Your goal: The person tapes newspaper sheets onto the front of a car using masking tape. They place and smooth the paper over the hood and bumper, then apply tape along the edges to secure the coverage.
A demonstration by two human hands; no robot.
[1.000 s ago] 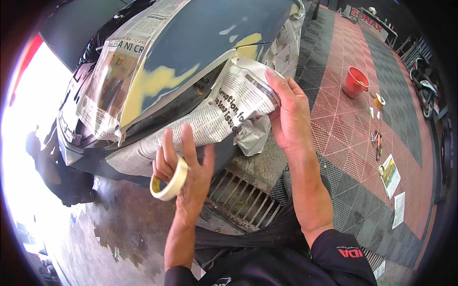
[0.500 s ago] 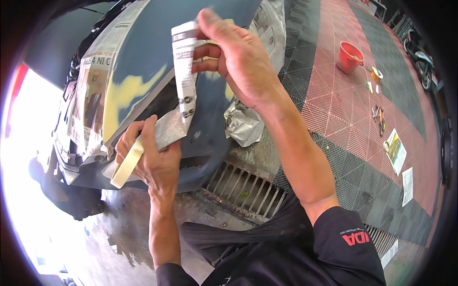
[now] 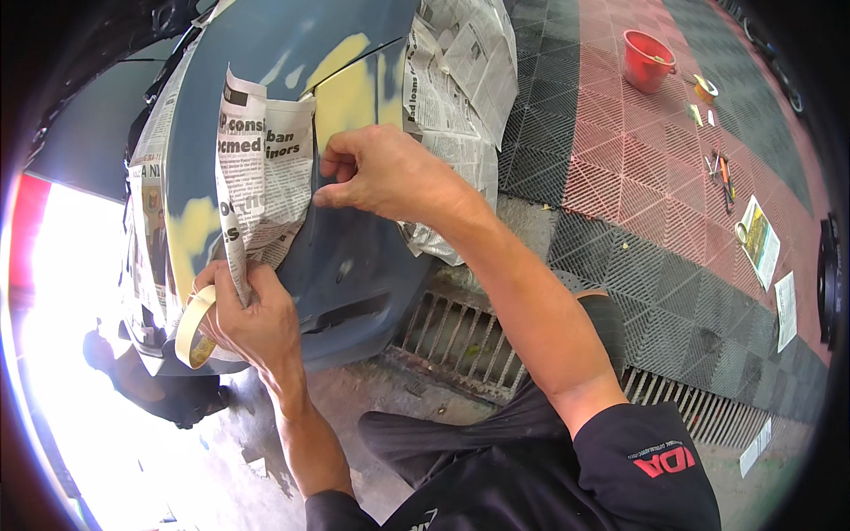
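A partly unfolded newspaper sheet point(image 3: 285, 168) stands up in front of the grey car bumper point(image 3: 354, 257), creased down its length. My left hand point(image 3: 257, 314) is closed on the sheet's lower end, pinching it between thumb and fingers. A roll of masking tape point(image 3: 191, 329) hangs at the outer side of that hand, against the fingers. Beside the sheet's right edge is my right hand point(image 3: 381, 173), its fingers bent and the thumb apart from them, with no paper visible between them. Yellowish filler patches point(image 3: 348, 102) mark the grey bodywork around the sheet.
Newspaper masking point(image 3: 460, 97) covers the car's right part, and more point(image 3: 150, 186) its left. Below the bumper runs a metal floor grate point(image 3: 460, 341). On the tiled floor at right are a red bucket point(image 3: 646, 66), a tape roll point(image 3: 706, 90), hand tools point(image 3: 724, 181) and papers point(image 3: 761, 243).
The narrow folded newspaper strip has opened out into a wider sheet. My right hand has come down from its top end and let go. My left hand has shifted slightly left and down.
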